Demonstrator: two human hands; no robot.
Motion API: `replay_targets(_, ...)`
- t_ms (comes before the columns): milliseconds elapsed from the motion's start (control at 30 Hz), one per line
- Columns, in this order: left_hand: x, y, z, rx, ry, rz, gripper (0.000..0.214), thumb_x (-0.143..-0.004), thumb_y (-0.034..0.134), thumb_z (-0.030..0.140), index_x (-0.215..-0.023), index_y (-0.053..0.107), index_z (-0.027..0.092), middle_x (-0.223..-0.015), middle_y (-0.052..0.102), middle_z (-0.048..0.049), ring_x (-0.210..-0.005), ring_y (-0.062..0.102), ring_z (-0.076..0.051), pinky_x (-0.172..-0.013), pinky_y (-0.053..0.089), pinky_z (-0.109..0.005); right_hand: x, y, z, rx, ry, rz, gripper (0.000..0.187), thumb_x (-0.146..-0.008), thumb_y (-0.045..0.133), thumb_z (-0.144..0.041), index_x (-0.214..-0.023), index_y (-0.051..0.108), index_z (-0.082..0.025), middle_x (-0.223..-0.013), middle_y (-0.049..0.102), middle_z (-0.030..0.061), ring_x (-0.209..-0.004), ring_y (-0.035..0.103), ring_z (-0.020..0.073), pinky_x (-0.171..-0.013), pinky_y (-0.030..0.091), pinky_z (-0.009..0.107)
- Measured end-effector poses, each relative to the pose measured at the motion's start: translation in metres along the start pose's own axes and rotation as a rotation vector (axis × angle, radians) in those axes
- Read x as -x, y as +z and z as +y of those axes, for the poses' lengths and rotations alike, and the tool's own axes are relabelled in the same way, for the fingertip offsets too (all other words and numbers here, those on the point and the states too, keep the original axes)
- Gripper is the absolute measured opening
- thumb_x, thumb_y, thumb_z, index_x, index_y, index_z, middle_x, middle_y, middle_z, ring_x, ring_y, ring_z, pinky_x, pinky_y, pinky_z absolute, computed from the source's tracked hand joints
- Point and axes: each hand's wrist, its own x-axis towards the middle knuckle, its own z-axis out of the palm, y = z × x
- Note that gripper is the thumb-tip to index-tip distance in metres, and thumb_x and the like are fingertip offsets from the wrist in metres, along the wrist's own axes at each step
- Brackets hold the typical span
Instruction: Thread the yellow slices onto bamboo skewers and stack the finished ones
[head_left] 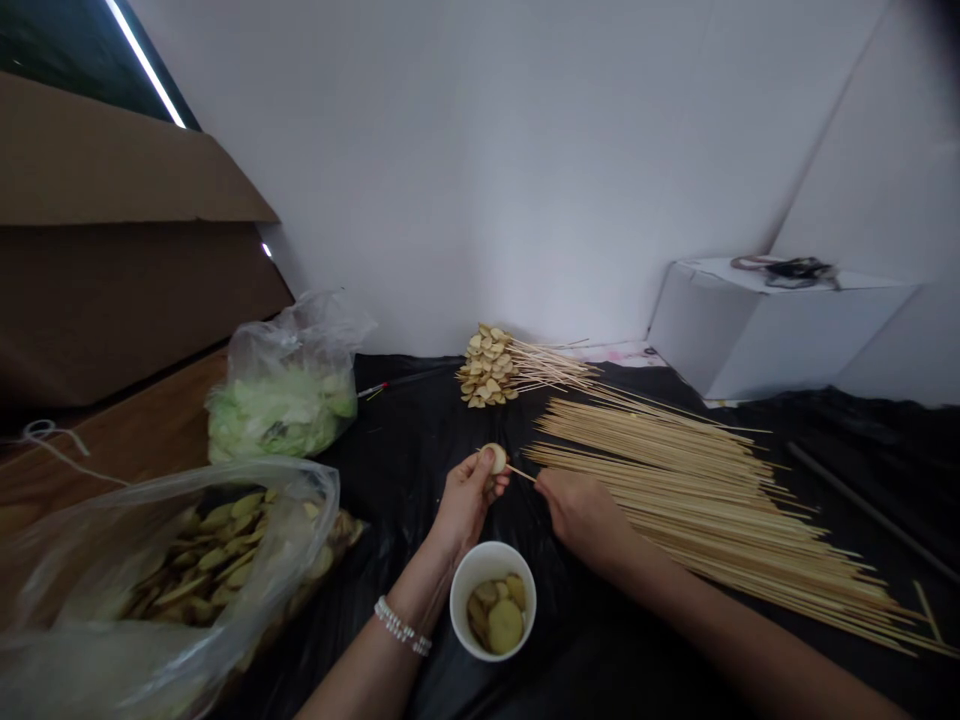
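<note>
My left hand [466, 498] is shut on a pale round potato slice [493, 458], pinching it upright between thumb and fingers. My right hand [581, 515] grips a thin bamboo skewer [521, 473] whose point reaches toward the slice. I cannot tell whether it pierces the slice. Just below my hands stands a white paper cup [493, 600] holding several potato slices. Beyond them lies a bunch of skewers threaded with golden slices [487, 367]. A large spread of loose bamboo skewers [697, 490] lies to the right of my right hand.
A black plastic sheet [420, 400] covers the work surface. At left lie a clear bag of sliced potatoes [199, 560] and a bag of pale green leaves [277, 405]. A cardboard box [112, 230] stands far left, a white box [780, 330] back right.
</note>
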Motion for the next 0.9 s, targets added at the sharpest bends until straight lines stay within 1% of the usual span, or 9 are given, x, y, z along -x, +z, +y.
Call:
replay_targets(67, 0.000, 0.000, -0.001, 0.005, 0.006, 0.006, 0.038, -0.058, 0.081, 0.041, -0.075, 0.068, 0.009, -0.066, 0.066, -0.0048, -0.053, 0.055, -0.006, -0.052, 0.043, -0.016, 0.002, 0.002, -0.001, 0.112, -0.051, 0.023, 0.024, -0.088, 0.038, -0.009, -0.085, 0.061, -0.016, -0.080, 0.064, 0.0064, -0.067, 0.055, 0.0146, -0.059, 0.031, 0.024)
replay_targets(100, 0.000, 0.001, -0.002, 0.000, 0.005, 0.004, 0.039, -0.058, 0.081, 0.042, -0.075, 0.068, 0.010, -0.065, 0.066, -0.0047, -0.053, 0.055, -0.006, -0.052, 0.042, -0.016, 0.001, 0.002, -0.001, 0.108, -0.049, 0.025, 0.024, -0.088, 0.038, -0.009, -0.085, 0.061, -0.016, -0.079, 0.064, 0.0061, -0.066, 0.054, 0.0144, -0.059, 0.031, 0.024)
replay_targets(167, 0.000, 0.002, -0.007, -0.031, -0.012, -0.024, 0.040, -0.056, 0.081, 0.043, -0.074, 0.068, 0.010, -0.063, 0.065, -0.0040, -0.051, 0.054, -0.007, -0.051, 0.041, -0.017, -0.003, 0.000, -0.002, -0.023, 0.001, -0.003, 0.024, -0.089, 0.039, -0.012, -0.079, 0.060, -0.017, -0.073, 0.063, 0.0041, -0.063, 0.053, 0.0134, -0.058, 0.032, 0.023)
replay_targets(267, 0.000, 0.005, -0.012, -0.100, -0.062, -0.107, 0.042, -0.054, 0.081, 0.046, -0.072, 0.069, 0.010, -0.058, 0.063, -0.0030, -0.049, 0.053, -0.008, -0.050, 0.040, -0.019, -0.012, -0.005, -0.002, -0.324, 0.086, -0.102, 0.027, -0.089, 0.042, -0.018, -0.067, 0.058, -0.018, -0.059, 0.058, -0.0006, -0.056, 0.050, 0.0116, -0.055, 0.032, 0.021)
replay_targets(333, 0.001, 0.006, -0.012, -0.125, -0.066, -0.122, 0.040, -0.056, 0.080, 0.045, -0.071, 0.069, 0.010, -0.059, 0.064, -0.0035, -0.050, 0.053, -0.008, -0.050, 0.039, -0.019, -0.016, -0.006, -0.001, -0.398, 0.092, -0.099, 0.027, -0.088, 0.043, -0.019, -0.066, 0.058, -0.018, -0.058, 0.058, -0.0013, -0.055, 0.049, 0.0113, -0.054, 0.032, 0.021)
replay_targets(467, 0.001, 0.003, -0.002, -0.121, -0.025, -0.072, 0.036, -0.061, 0.078, 0.044, -0.072, 0.070, 0.010, -0.064, 0.065, -0.0044, -0.052, 0.052, -0.007, -0.051, 0.039, -0.018, -0.015, -0.002, -0.003, -0.321, 0.056, -0.015, 0.024, -0.090, 0.044, -0.021, -0.073, 0.060, -0.017, -0.068, 0.062, 0.0013, -0.062, 0.052, 0.0124, -0.059, 0.033, 0.023)
replay_targets(633, 0.003, 0.003, 0.003, -0.141, -0.002, -0.066, 0.037, -0.060, 0.078, 0.044, -0.073, 0.071, 0.010, -0.064, 0.065, -0.0051, -0.051, 0.050, -0.007, -0.050, 0.036, -0.018, -0.008, 0.002, -0.004, -0.177, 0.050, 0.010, 0.026, -0.091, 0.040, -0.019, -0.075, 0.059, -0.017, -0.070, 0.063, 0.0026, -0.063, 0.054, 0.0133, -0.061, 0.033, 0.024)
replay_targets(800, 0.002, 0.004, -0.007, -0.196, -0.009, -0.128, 0.036, -0.061, 0.078, 0.045, -0.071, 0.071, 0.011, -0.060, 0.063, -0.0036, -0.051, 0.050, -0.008, -0.050, 0.035, -0.019, -0.010, 0.000, -0.003, -0.308, 0.090, -0.008, 0.025, -0.088, 0.043, -0.017, -0.069, 0.059, -0.018, -0.066, 0.063, 0.0009, -0.060, 0.053, 0.0123, -0.058, 0.033, 0.022)
replay_targets(900, -0.001, 0.002, -0.010, -0.218, -0.007, -0.149, 0.035, -0.061, 0.078, 0.044, -0.072, 0.071, 0.011, -0.059, 0.062, -0.0024, -0.052, 0.050, -0.008, -0.051, 0.036, -0.019, -0.013, 0.001, -0.004, -0.307, 0.060, 0.028, 0.025, -0.088, 0.043, -0.017, -0.071, 0.061, -0.017, -0.066, 0.064, 0.0015, -0.059, 0.052, 0.0123, -0.058, 0.033, 0.023)
